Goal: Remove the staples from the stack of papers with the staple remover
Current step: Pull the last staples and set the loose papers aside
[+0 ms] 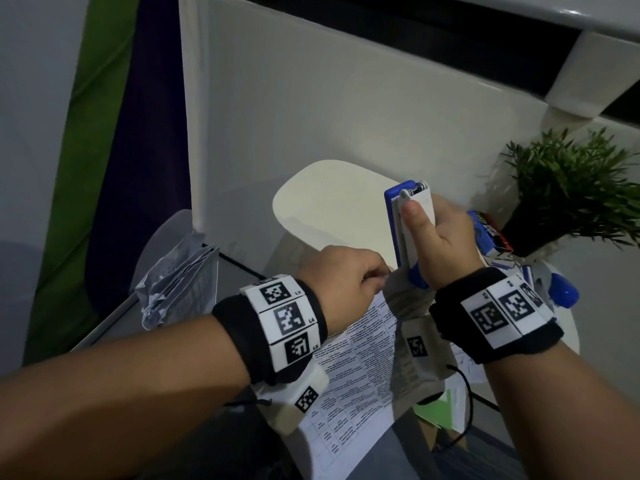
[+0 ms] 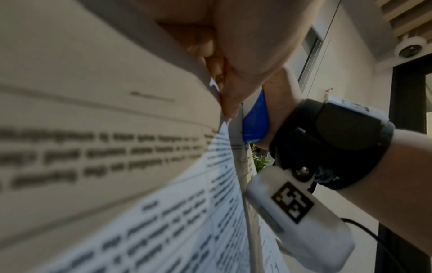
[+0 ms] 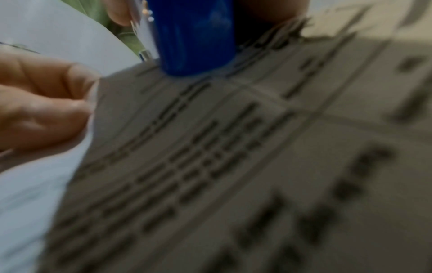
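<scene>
While my left hand (image 1: 341, 278) is pinching the papers (image 1: 360, 344) and my right hand (image 1: 446, 240) is clamping the staple remover (image 1: 410, 223), I'm risking tearing that corner.

Head view: from above and behind both wrists, facing forward and down over the printed papers (image 1: 360, 344). Left wrist view: very close, low along the sheets, facing the right hand (image 2: 268, 103). Right wrist view: equally close and blurred, facing the left hand (image 3: 42, 110). All three share the papers' corner.

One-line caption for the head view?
Right hand stands a blue-and-white staple remover on printed papers whose corner the left hand pinches.
</scene>
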Demonstrator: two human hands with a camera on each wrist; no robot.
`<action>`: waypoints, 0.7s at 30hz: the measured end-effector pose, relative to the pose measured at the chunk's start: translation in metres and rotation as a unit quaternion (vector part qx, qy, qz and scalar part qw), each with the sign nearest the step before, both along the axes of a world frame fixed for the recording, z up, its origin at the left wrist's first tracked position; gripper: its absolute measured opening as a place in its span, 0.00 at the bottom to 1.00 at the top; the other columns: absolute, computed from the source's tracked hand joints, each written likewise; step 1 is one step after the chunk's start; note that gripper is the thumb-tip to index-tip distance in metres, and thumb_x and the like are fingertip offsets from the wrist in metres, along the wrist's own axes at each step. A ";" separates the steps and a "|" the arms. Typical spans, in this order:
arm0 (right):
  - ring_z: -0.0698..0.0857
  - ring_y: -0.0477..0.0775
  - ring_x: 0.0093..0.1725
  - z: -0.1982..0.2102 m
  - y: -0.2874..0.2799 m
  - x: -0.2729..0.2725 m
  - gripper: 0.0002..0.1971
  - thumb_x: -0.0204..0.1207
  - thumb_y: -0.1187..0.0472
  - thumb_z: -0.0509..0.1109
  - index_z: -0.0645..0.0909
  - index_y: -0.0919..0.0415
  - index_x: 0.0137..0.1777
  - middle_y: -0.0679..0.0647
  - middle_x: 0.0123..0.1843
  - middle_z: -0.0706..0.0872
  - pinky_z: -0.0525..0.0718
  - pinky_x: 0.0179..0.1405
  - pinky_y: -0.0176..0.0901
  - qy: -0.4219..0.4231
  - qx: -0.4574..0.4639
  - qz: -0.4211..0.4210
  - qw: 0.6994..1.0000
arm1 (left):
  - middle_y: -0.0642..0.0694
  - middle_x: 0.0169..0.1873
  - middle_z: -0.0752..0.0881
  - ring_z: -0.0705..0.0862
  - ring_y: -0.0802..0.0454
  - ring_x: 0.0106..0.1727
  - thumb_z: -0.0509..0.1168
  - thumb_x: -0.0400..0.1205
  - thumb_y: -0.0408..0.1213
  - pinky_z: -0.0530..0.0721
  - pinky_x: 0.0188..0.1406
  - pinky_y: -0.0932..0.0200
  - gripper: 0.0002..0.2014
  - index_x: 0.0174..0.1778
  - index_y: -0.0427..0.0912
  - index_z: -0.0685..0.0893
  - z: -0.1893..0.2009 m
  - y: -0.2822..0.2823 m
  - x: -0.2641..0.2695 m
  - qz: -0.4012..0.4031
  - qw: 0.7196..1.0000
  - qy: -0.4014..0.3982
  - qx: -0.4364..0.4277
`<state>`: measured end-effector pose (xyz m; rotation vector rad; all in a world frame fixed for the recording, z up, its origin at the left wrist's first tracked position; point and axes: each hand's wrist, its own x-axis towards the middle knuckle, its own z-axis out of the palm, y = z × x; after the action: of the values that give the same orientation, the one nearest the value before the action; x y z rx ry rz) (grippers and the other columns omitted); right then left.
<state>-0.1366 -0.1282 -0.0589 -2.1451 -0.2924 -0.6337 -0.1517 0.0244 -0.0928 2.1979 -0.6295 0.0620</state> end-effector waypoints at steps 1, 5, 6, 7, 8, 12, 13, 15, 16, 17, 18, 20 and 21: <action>0.76 0.30 0.28 0.003 0.001 -0.002 0.24 0.67 0.32 0.54 0.73 0.53 0.34 0.43 0.29 0.74 0.71 0.29 0.23 0.012 0.010 0.004 1.000 | 0.54 0.41 0.87 0.84 0.57 0.43 0.65 0.81 0.42 0.81 0.45 0.62 0.06 0.49 0.51 0.87 -0.001 0.000 0.001 0.002 1.000 0.004 -0.008; 0.81 0.34 0.37 0.004 -0.003 -0.003 0.24 0.66 0.28 0.59 0.74 0.49 0.41 0.44 0.38 0.79 0.80 0.41 0.33 0.027 0.166 -0.009 0.986 | 0.58 0.36 0.82 0.80 0.57 0.41 0.66 0.81 0.39 0.77 0.45 0.64 0.05 0.49 0.48 0.86 0.001 0.001 0.013 0.037 0.997 0.033 -0.056; 0.83 0.39 0.38 0.001 -0.003 -0.003 0.28 0.63 0.23 0.62 0.75 0.48 0.43 0.45 0.40 0.80 0.83 0.43 0.39 0.012 0.215 -0.022 0.976 | 0.59 0.33 0.81 0.80 0.57 0.39 0.66 0.80 0.38 0.79 0.45 0.63 0.04 0.47 0.50 0.85 0.004 0.001 0.017 0.043 0.995 0.042 -0.077; 0.83 0.38 0.38 -0.001 -0.003 -0.004 0.34 0.58 0.17 0.62 0.76 0.48 0.45 0.45 0.40 0.80 0.84 0.42 0.39 -0.010 0.245 -0.040 0.969 | 0.59 0.31 0.80 0.80 0.57 0.37 0.67 0.80 0.37 0.80 0.45 0.61 0.03 0.45 0.51 0.84 0.007 0.001 0.021 0.046 0.994 0.047 -0.091; 0.83 0.34 0.36 -0.003 -0.004 -0.005 0.39 0.53 0.14 0.61 0.75 0.49 0.45 0.45 0.40 0.79 0.83 0.41 0.35 -0.032 0.257 -0.051 0.964 | 0.59 0.30 0.79 0.79 0.57 0.35 0.67 0.80 0.36 0.81 0.44 0.61 0.04 0.44 0.51 0.84 0.009 0.000 0.024 0.044 0.993 0.048 -0.096; 0.80 0.40 0.38 0.003 -0.009 -0.009 0.36 0.60 0.15 0.57 0.74 0.49 0.43 0.47 0.40 0.77 0.79 0.42 0.36 -0.012 0.238 -0.078 0.968 | 0.59 0.29 0.77 0.75 0.62 0.31 0.65 0.81 0.35 0.76 0.39 0.63 0.05 0.49 0.45 0.86 0.012 -0.002 0.028 0.008 0.998 0.034 -0.049; 0.80 0.38 0.37 0.006 -0.011 -0.009 0.28 0.67 0.22 0.56 0.74 0.48 0.43 0.46 0.39 0.77 0.78 0.41 0.36 -0.003 0.236 -0.083 0.968 | 0.59 0.29 0.77 0.75 0.62 0.31 0.65 0.81 0.35 0.75 0.40 0.64 0.06 0.50 0.45 0.86 0.010 -0.002 0.028 0.001 0.999 0.033 -0.028; 0.81 0.30 0.35 0.008 -0.018 -0.009 0.16 0.76 0.37 0.55 0.75 0.48 0.44 0.44 0.40 0.79 0.79 0.41 0.32 -0.012 0.275 -0.102 0.956 | 0.59 0.31 0.79 0.77 0.60 0.34 0.65 0.81 0.37 0.77 0.42 0.64 0.06 0.50 0.47 0.86 0.004 -0.001 0.026 -0.001 0.999 0.036 0.003; 0.83 0.30 0.38 0.008 -0.022 -0.009 0.15 0.78 0.40 0.54 0.76 0.47 0.46 0.43 0.43 0.81 0.81 0.43 0.33 -0.025 0.316 -0.113 0.942 | 0.58 0.32 0.79 0.78 0.58 0.35 0.65 0.81 0.37 0.77 0.42 0.64 0.06 0.50 0.47 0.86 0.001 -0.001 0.026 0.008 0.999 0.041 0.006; 0.85 0.34 0.42 0.009 -0.025 -0.008 0.14 0.82 0.41 0.53 0.77 0.46 0.48 0.43 0.46 0.83 0.82 0.47 0.37 -0.041 0.365 -0.123 0.922 | 0.57 0.33 0.80 0.78 0.57 0.36 0.65 0.81 0.37 0.78 0.43 0.63 0.06 0.50 0.47 0.86 -0.002 0.000 0.027 0.024 0.999 0.048 0.000; 0.87 0.38 0.46 0.010 -0.028 -0.008 0.15 0.84 0.41 0.52 0.78 0.45 0.52 0.43 0.49 0.85 0.83 0.51 0.40 -0.056 0.402 -0.138 0.903 | 0.55 0.35 0.81 0.79 0.56 0.38 0.65 0.81 0.36 0.78 0.44 0.63 0.06 0.51 0.47 0.86 -0.005 0.001 0.028 0.041 0.997 0.057 -0.009; 0.88 0.42 0.53 0.009 -0.034 -0.009 0.18 0.85 0.39 0.51 0.78 0.44 0.60 0.44 0.55 0.87 0.86 0.59 0.47 -0.066 0.432 -0.162 0.885 | 0.53 0.37 0.81 0.79 0.55 0.40 0.65 0.81 0.36 0.77 0.45 0.63 0.08 0.54 0.46 0.85 -0.009 0.003 0.034 0.074 0.993 0.081 -0.035; 0.88 0.43 0.54 0.007 -0.036 -0.009 0.21 0.83 0.35 0.51 0.78 0.44 0.61 0.44 0.56 0.88 0.85 0.62 0.49 -0.061 0.435 -0.174 0.881 | 0.53 0.37 0.81 0.79 0.54 0.40 0.65 0.81 0.36 0.76 0.45 0.64 0.09 0.55 0.46 0.85 -0.010 0.004 0.037 0.085 0.991 0.093 -0.045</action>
<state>-0.1458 -0.1638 -0.0521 -1.2826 0.2914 -0.8955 -0.1149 0.0282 -0.1032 2.1349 -0.3286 -0.0248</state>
